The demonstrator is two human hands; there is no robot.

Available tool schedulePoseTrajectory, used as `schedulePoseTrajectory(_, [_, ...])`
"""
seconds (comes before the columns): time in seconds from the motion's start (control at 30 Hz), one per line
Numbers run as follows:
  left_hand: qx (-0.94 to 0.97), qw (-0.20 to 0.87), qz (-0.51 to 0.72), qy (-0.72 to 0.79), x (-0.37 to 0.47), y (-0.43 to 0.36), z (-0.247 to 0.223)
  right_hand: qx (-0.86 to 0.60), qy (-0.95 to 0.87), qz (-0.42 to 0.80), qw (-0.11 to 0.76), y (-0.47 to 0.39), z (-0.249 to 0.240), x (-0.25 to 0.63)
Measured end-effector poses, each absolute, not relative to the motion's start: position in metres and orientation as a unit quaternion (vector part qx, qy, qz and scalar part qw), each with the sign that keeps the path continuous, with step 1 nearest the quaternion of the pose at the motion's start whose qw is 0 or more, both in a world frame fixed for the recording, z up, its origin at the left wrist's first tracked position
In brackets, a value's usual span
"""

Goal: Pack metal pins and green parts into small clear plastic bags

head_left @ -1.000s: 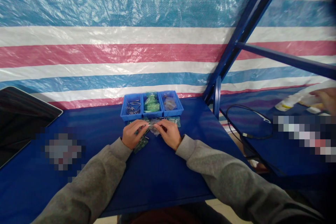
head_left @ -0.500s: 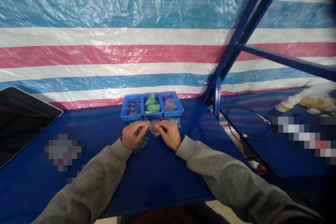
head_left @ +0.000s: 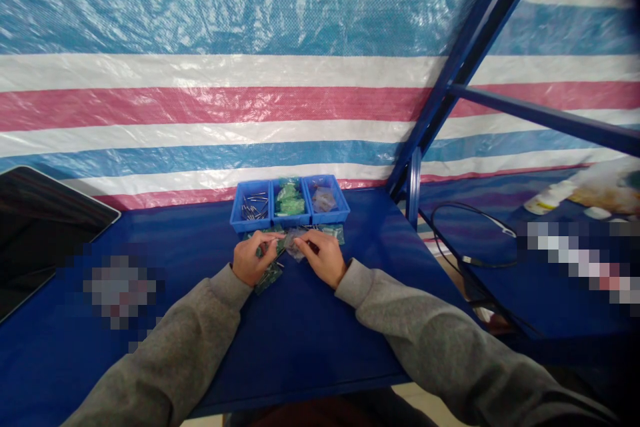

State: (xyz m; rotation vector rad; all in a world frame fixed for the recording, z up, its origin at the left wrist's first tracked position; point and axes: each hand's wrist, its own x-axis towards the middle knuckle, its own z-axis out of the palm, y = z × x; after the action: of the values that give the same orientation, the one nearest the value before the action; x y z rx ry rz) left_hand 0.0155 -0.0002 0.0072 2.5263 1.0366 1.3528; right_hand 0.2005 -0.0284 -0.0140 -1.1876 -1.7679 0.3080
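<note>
The right hand (head_left: pixel 325 257) pinches a crumpled clear plastic bag (head_left: pixel 293 247) just beside the left hand (head_left: pixel 251 257), whose fingers curl nearly together, hold unclear.

Clear bag (head_left: pixel 294 248) part. hidden by R hand (head_left: pixel 323 257), dark panel (head_left: pixel 43 233) cut off @ L edge, pixelated patch (head_left: pixel 120 287) — unreadable

Trays (head_left: pixel 330 217) beyond right hand (head_left: pixel 325 259); nearside free

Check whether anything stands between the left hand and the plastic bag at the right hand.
Nothing clearly does: the left hand is close beside the plastic bag, which the right hand pinches. A green piece shows there; whether held or lying below, I cannot tell. The blue bins stand beyond both hands.
</note>
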Motion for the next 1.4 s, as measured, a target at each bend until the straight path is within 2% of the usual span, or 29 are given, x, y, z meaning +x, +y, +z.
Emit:
schedulePoseTrajectory(0.47, [0.836, 0.037, 0.429, 0.340, 0.015, 0.003, 0.005, -0.478, -0.726, 0.126, 0.477, -0.029, -0.013, 0.201])
schedulePoseTrajectory(1.03, [0.846, 0.058, 0.460, 0.265, 0.014, 0.007, 0.003, -0.478, -0.725, 0.126, 0.480, -0.028, -0.015, 0.200])
schedulePoseTrajectory(1.4, [0.839, 0.039, 0.454, 0.298, 0.013, 0.009, -0.004, -0.468, -0.713, 0.146, 0.502, -0.029, -0.012, 0.200])
